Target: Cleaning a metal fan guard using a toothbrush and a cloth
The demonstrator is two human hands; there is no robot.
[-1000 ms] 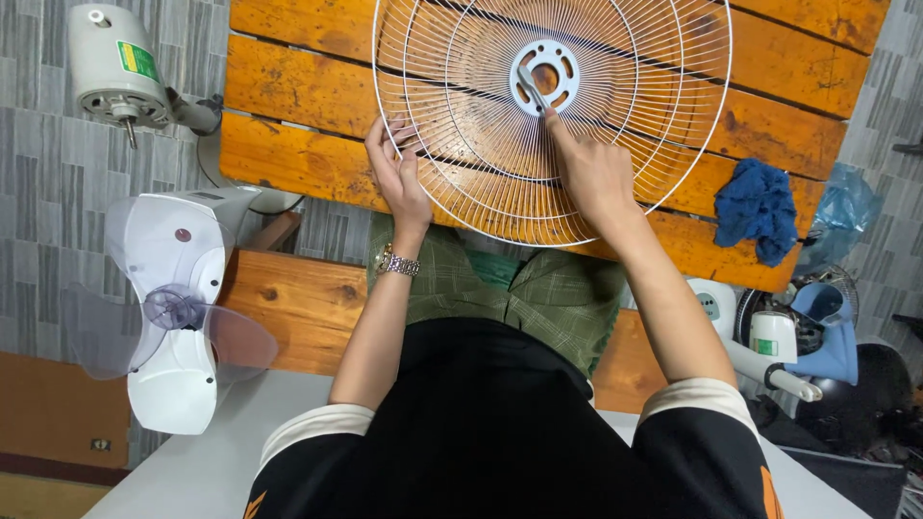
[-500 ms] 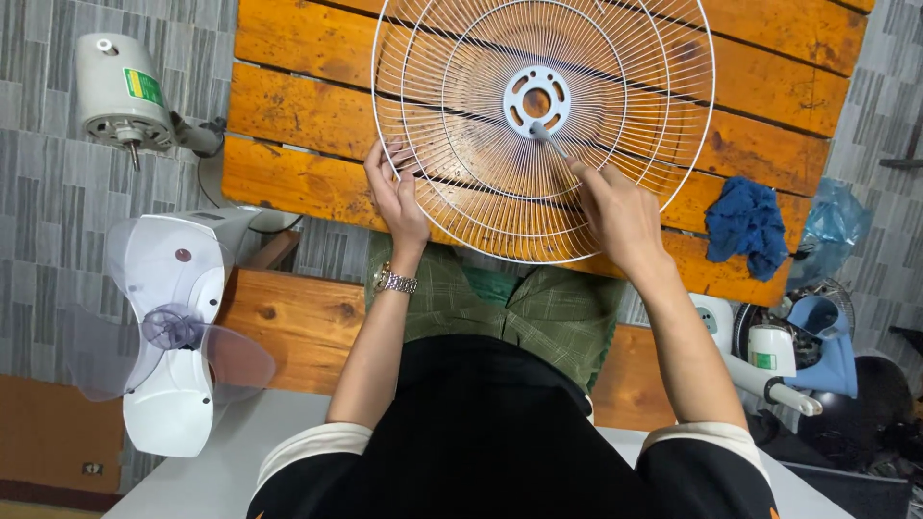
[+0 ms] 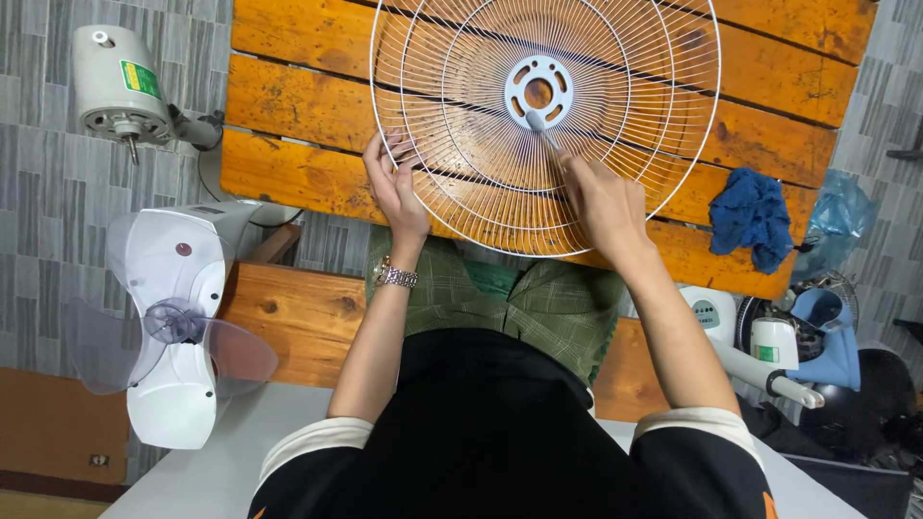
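Observation:
A round white wire fan guard [image 3: 615,144] lies flat on an orange wooden table [image 3: 288,106], its grey centre ring [image 3: 538,93] up. My left hand [image 3: 394,183] grips the guard's near left rim. My right hand [image 3: 601,197] rests on the wires near the lower right and holds a thin tool [image 3: 540,130] whose tip touches the lower edge of the centre ring.
A blue cloth [image 3: 752,217] lies at the table's right edge. A fan motor [image 3: 120,86] sits left of the table. A white fan body with clear blades [image 3: 173,327] lies at lower left. More fan parts [image 3: 788,336] stand at lower right.
My right hand moved back from the centre ring to the near rim, then up again; it now points a thin tool at the ring. The left hand stayed on the rim.

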